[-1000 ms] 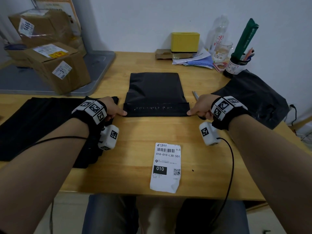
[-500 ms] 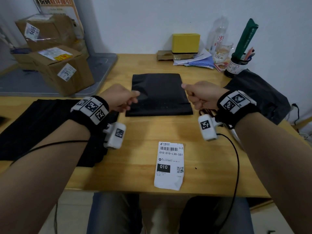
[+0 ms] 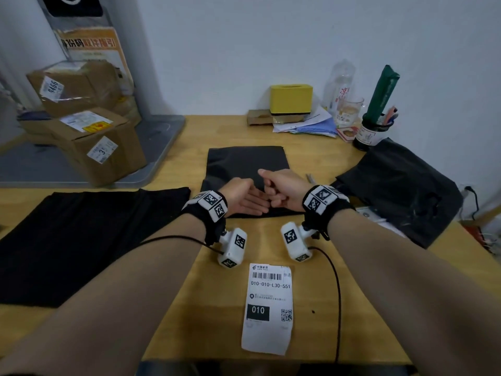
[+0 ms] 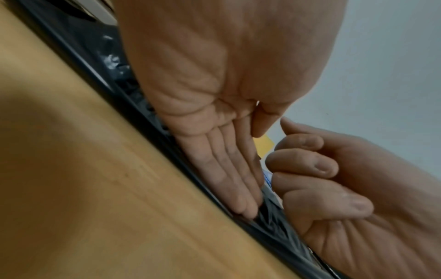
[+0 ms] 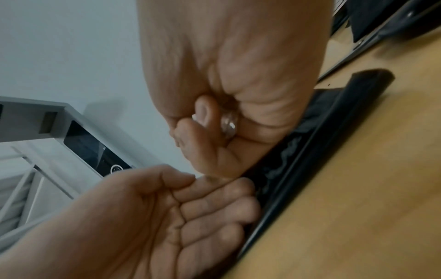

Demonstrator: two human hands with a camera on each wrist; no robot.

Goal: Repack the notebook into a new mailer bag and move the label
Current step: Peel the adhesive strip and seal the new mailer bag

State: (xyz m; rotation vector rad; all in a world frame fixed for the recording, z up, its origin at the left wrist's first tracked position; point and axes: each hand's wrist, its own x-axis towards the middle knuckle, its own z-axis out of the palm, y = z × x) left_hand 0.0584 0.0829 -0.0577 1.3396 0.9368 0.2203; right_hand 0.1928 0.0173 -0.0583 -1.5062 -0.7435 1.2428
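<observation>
Nearest the table's front edge, a white shipping label (image 3: 267,308) lies flat on the wooden table (image 3: 173,316), printed side up, reading 010-010-L30-551 with a black 010 block; its lower end curls slightly. It is untouched and sits apart from both hands.

Beyond it, the two hands meet over the near edge of the black mailer bag (image 3: 245,161), which lies flat at table centre. The left hand (image 3: 244,198) is held palm inward with fingers (image 4: 229,177) straight and pressed together, their tips resting on the bag's near edge. The right hand (image 3: 283,192) is curled into a fist with the thumb raised, its knuckles against the left fingers. The right wrist view shows a small shiny, clear object tucked in the curled fingers; it may be a crumpled strip of film, but blur prevents identification, so the grip cannot be stated firmly. The notebook is not separately visible; the bag looks slightly thick.

Left of the hands, a stack of flat black mailer bags (image 3: 81,240) covers the table. On the right lies a crumpled black bag (image 3: 401,191).

At the far edge stand a yellow box (image 3: 291,99), loose papers (image 3: 306,123), a clear bottle (image 3: 341,82), a glass (image 3: 349,109) and a pen cup (image 3: 370,132). Cardboard parcels (image 3: 89,126) sit on a grey platform (image 3: 162,131) at far left.
</observation>
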